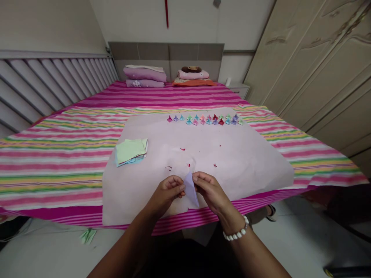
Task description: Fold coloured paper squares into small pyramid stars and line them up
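A folded piece of lavender paper (pixel 190 190) is held upright between my two hands, over the near edge of a large pale sheet (pixel 232 162). My left hand (pixel 170 189) pinches its left side between thumb and fingers. On the other side, my right hand (pixel 209 190), with a white bead bracelet at the wrist, grips near the top corner; some of its fingers are hidden behind the paper. Small dark red scraps (pixel 188 165) lie on the sheet just beyond my hands.
Rows of small folded paper pieces (pixel 221 121) in several colours stand along the sheet's far side. To the left lies a stack of green and blue paper squares (pixel 131 150). Striped bedding (pixel 63 154) surrounds the sheet. A crumpled green paper (pixel 87 235) is on the floor.
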`<state>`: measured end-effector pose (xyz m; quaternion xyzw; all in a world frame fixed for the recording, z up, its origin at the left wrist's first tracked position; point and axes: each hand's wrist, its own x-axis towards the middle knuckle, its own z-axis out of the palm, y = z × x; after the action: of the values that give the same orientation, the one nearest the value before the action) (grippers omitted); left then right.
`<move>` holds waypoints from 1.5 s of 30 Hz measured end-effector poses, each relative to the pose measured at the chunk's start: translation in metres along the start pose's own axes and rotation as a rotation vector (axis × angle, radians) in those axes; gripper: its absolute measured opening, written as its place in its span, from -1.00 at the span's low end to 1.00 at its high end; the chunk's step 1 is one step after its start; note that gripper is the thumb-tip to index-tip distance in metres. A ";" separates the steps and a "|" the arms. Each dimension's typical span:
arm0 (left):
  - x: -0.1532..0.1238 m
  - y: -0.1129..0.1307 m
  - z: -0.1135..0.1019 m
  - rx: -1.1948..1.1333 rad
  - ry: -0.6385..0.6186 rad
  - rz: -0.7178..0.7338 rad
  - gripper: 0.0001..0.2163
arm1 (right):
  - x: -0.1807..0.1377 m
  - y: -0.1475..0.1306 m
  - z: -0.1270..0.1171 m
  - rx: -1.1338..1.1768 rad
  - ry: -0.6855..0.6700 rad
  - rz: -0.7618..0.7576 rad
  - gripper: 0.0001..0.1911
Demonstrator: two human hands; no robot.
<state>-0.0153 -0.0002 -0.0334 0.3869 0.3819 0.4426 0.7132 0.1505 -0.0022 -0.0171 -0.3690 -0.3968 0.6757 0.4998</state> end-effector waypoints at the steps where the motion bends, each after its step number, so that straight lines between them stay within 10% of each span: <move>1: 0.001 -0.001 -0.001 0.006 0.010 0.000 -0.71 | 0.000 -0.001 -0.001 -0.034 0.008 -0.012 -0.80; 34: 0.006 0.002 0.028 0.857 0.368 0.483 -0.76 | 0.004 0.012 0.006 -0.915 0.254 -0.579 -0.82; 40: 0.005 0.002 0.025 0.970 0.284 0.578 -0.94 | 0.005 0.009 0.004 -0.855 0.274 -0.539 -0.76; 45: 0.004 0.004 0.017 1.228 0.061 0.682 -0.65 | 0.006 0.007 0.001 -0.784 0.301 -0.484 -0.80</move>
<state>-0.0007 0.0009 -0.0236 0.8053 0.4398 0.3564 0.1761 0.1455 0.0024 -0.0236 -0.5203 -0.6193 0.2788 0.5176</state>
